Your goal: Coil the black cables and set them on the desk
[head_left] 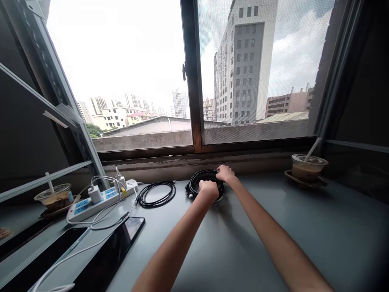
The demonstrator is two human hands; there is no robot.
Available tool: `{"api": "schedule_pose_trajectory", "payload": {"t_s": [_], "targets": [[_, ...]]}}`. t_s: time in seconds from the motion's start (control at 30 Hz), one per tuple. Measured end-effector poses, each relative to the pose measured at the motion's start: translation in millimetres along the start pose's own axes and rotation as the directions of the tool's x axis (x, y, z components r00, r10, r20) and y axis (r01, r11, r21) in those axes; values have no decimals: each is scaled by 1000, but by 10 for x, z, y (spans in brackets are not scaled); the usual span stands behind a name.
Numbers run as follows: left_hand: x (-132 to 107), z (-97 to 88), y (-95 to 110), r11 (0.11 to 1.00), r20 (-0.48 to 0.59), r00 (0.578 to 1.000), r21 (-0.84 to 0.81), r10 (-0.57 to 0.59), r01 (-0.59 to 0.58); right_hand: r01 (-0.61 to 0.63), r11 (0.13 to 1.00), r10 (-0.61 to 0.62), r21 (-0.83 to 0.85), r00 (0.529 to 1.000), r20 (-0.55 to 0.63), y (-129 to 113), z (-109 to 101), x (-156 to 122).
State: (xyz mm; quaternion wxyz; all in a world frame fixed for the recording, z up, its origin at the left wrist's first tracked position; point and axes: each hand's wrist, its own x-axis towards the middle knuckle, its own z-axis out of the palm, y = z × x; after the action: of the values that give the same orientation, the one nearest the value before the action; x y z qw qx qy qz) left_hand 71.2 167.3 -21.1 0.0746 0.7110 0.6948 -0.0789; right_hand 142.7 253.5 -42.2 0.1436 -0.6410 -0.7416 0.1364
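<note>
A thick coil of black cable (191,186) lies near the back of the grey table, below the window, with connector ends at its left side. My left hand (209,189) is closed over the front right part of the coil; its fingertips are hidden. At the coil's far right edge, my right hand (225,173) grips the loops, its fingers bent around them. Left of this coil, a second, thinner coil of black cable (157,194) rests flat and apart from both hands.
A white power strip (101,202) with plugged-in chargers and white cables sits at left. In front of it lies a dark tablet-like device (117,247). Lidded drink cups stand far left (56,196) and right (308,167). A metal frame (88,142) rises at left.
</note>
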Motion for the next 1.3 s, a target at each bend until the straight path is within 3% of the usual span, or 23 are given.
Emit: {"api": "schedule_pose_trajectory", "payload": {"t_s": [0.17, 0.53, 0.8, 1.07, 1.3], "targets": [[-40, -25, 34, 994, 61, 998, 113, -13, 6, -28, 999, 29, -24, 999, 25, 23, 4, -32], [-29, -45, -60, 988, -58, 998, 152, 34, -25, -12, 999, 10, 53, 999, 32, 93, -168, -51], [199, 264, -127, 995, -233, 970, -84, -76, 58, -15, 994, 2, 107, 993, 120, 151, -274, -55], [261, 377, -162, 972, -49, 977, -120, -210, 203, -33, 995, 19, 94, 989, 144, 112, -291, -65], [256, 349, -136, 977, -36, 980, -89, -197, 193, -83, 993, 68, 81, 983, 169, 111, -317, -75]]}}
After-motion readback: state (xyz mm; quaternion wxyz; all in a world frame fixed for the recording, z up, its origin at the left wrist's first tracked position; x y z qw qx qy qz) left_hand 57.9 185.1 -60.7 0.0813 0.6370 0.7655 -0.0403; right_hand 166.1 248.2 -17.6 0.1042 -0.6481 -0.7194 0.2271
